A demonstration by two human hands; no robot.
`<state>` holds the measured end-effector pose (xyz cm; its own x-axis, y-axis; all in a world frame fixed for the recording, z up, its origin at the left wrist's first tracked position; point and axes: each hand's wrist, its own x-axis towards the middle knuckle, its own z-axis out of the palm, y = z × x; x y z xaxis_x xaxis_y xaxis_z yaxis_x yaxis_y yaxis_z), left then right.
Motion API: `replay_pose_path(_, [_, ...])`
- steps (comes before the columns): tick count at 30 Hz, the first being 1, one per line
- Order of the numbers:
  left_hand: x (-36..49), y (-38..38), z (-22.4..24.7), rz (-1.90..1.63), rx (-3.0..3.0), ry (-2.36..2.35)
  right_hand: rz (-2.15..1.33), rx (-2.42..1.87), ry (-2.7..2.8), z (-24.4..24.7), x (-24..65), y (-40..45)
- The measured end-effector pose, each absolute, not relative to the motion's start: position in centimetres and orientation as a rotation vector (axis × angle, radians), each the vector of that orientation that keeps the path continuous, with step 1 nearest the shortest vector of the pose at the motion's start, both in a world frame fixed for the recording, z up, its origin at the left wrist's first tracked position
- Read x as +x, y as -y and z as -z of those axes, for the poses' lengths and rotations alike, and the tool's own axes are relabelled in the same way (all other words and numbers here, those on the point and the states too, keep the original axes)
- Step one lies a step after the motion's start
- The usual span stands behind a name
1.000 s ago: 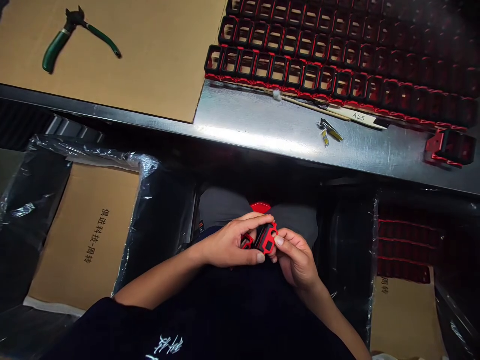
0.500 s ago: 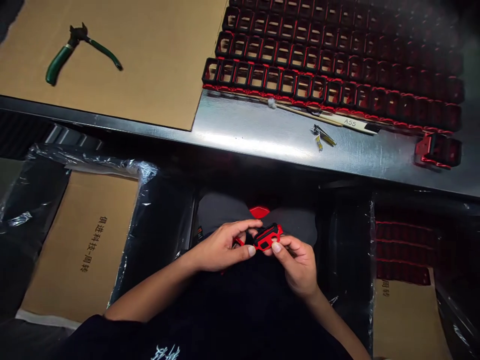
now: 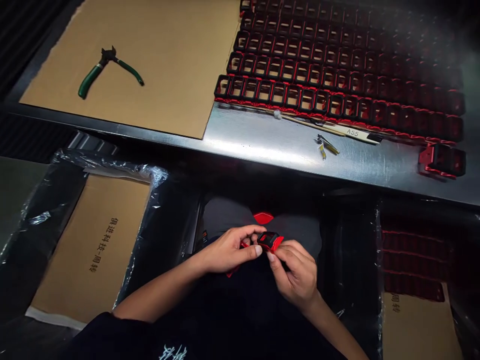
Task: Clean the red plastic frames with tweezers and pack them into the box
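Pinching a red-and-black part (image 3: 269, 240) over the lap, short of the metal table's near edge. Gripped one end by a half-curled left hand (image 3: 232, 249), other end by the right hand (image 3: 298, 270), fingers only part-width apart, probably for steadiness. Partly hidden by those fingers. Beyond: small nippers (image 3: 327, 144) by that edge, frame rows (image 3: 278, 92) farther in.

Green-handled pliers (image 3: 108, 55) lie splayed on cardboard (image 3: 168, 102) — a pale strip (image 3: 362, 135) reads A55.

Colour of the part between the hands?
Red and black part; shows best in the head view.
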<state>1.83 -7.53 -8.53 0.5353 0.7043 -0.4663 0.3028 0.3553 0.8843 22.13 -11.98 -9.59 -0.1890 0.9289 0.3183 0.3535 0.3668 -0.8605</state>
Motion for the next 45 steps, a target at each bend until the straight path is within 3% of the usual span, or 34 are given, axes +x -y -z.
replay_pose_path(15, [2.8,7.8,7.4,-0.353,1.241,-1.141,-0.365,-1.075,2.017,11.0,22.6,11.6])
replay_pose_path(21, [3.1,8.3,8.5,-0.549,1.387,-1.125,-0.412,-1.109,2.004,11.7,23.1,11.2])
replay_pose_path(26, [2.8,8.9,9.2,-0.697,1.43,-1.046,-0.664,-1.165,1.764,11.0,23.0,10.9])
replay_pose_path(35, [2.4,9.2,9.8,-0.789,1.491,-0.925,-1.662,-1.167,0.9,9.9,22.9,11.4])
replay_pose_path(45, [2.1,9.0,8.9,-0.696,1.661,-0.955,-2.078,-0.994,0.311,10.7,21.1,11.7])
